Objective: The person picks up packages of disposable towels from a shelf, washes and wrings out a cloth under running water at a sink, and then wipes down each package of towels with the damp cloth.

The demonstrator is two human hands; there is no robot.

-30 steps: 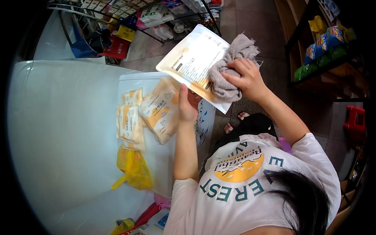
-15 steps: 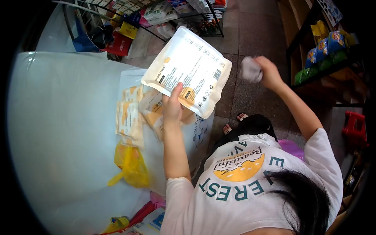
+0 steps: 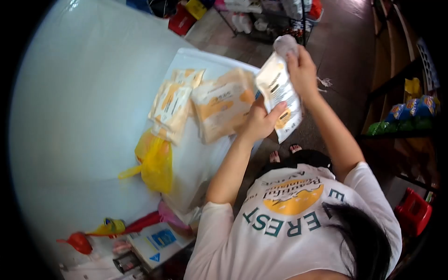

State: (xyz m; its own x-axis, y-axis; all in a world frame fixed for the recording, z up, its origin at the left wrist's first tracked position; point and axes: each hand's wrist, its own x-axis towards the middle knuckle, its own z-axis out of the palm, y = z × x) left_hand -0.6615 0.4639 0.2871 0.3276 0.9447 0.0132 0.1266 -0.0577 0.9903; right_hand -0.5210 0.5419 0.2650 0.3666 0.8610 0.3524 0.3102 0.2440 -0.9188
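My left hand (image 3: 263, 119) is closed round the lower part of a white and yellow soft package (image 3: 274, 79), which is tilted with its narrow face toward me. A wadded greyish cloth (image 3: 285, 45) is in my right hand (image 3: 303, 74), against the package's upper end. Beside my left hand, a larger package (image 3: 224, 100) of the same style lies on the white lid-like surface (image 3: 198, 55). Smaller matching packages (image 3: 172, 105) lie overlapped to its left. Below them sits a knotted yellow plastic bag (image 3: 156, 161).
A pale sheet-like surface (image 3: 84, 121) spans the left. Shelves with snack bags (image 3: 410, 109) stand at the right, above a red plastic stool (image 3: 414, 212). More stocked shelving (image 3: 261, 9) is at the back. A white box (image 3: 161, 242) lies at lower left.
The package has turned from its broad printed face to edge-on and moved right. My right hand has brought the cloth in to its upper end. The camera view has shifted too.
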